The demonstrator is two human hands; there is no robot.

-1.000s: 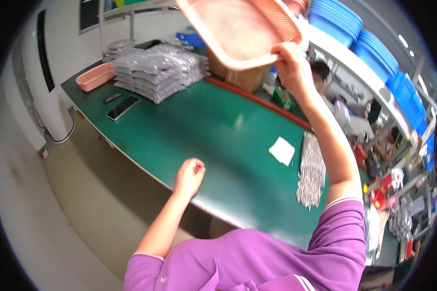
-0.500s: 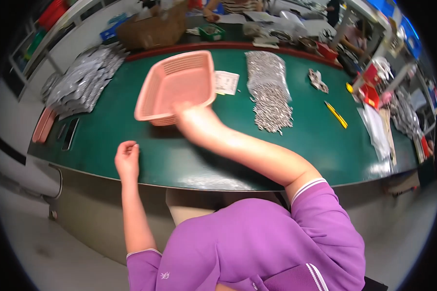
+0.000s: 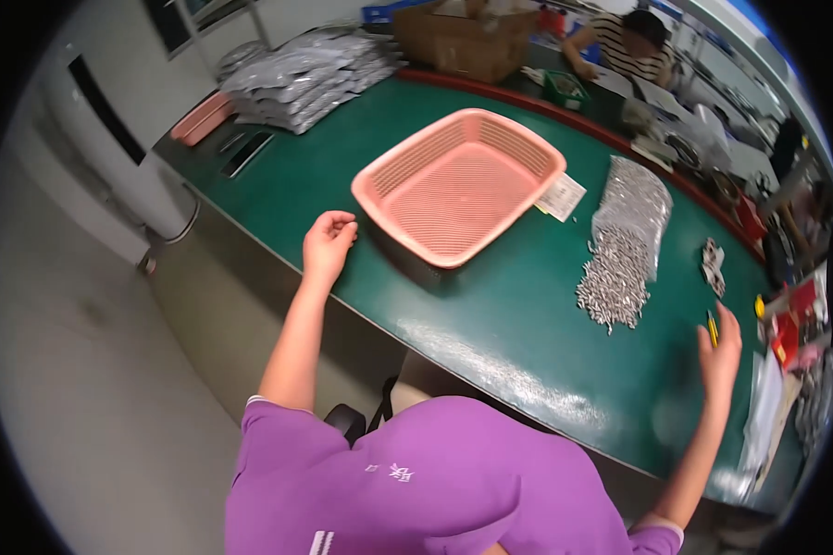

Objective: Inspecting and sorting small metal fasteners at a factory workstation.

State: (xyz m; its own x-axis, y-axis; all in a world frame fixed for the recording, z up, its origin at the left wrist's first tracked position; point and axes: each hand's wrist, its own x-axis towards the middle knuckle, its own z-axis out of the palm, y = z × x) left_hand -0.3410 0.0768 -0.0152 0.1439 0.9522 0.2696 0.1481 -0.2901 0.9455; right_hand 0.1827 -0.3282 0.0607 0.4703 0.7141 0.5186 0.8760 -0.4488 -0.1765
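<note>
- The left hand point(image 3: 327, 242) is loosely curled, empty, rested on the bench point(image 3: 491, 324) just beside the pink basket point(image 3: 458, 183).
- The right hand point(image 3: 720, 350) is spread open, and the yellow pen point(image 3: 712, 327) is touched by its fingertips.

We see bright, even overhead light, white glare streaks on the green table point(image 3: 491, 342), a soft shadow beneath the pink basket point(image 3: 458, 180), heavy fisheye bending, black corners, blurred rim.
</note>
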